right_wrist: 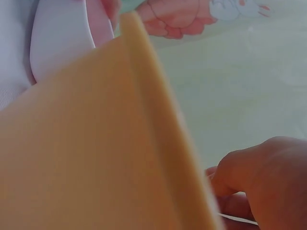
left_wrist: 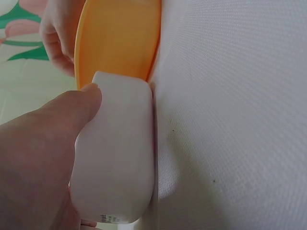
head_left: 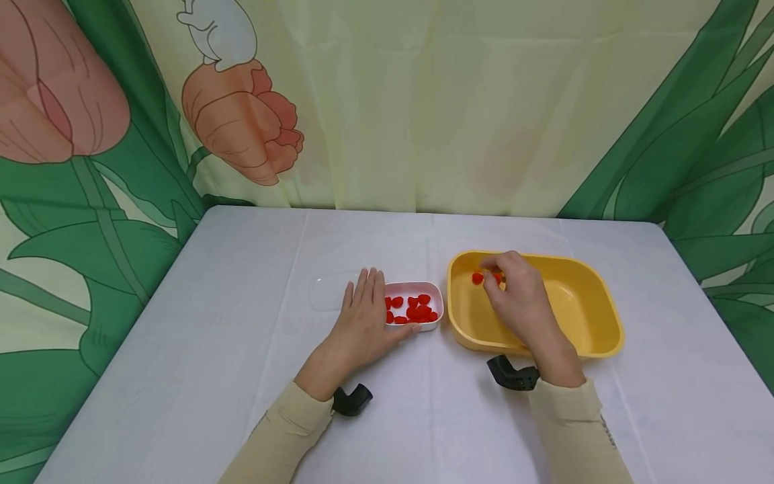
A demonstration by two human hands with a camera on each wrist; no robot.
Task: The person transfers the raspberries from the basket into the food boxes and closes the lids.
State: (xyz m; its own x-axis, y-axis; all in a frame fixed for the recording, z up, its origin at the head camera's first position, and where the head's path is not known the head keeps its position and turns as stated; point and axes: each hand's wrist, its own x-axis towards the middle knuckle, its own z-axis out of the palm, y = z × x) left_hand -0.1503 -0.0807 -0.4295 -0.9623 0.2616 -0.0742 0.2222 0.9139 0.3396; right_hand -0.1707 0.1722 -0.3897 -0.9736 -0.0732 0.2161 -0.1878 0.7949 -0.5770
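Gentleness suits the right hand [head_left: 525,296], its grip unclear, beside red pieces [head_left: 478,278] in the basin [head_left: 571,299], while the straight-fingered left hand [head_left: 363,324] should brace the box [left_wrist: 117,143].

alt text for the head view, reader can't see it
A person's right-hand grip is over a yellow tub, close to red pieces, while the left-hand grip touches a pink-lined white box of more red pieces. What looks like a clear lid lies left of the box.

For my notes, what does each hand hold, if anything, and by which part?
Left hand only braces the white box, at left end and near rim. Right hand, over the yellow basin: holding cannot be told.
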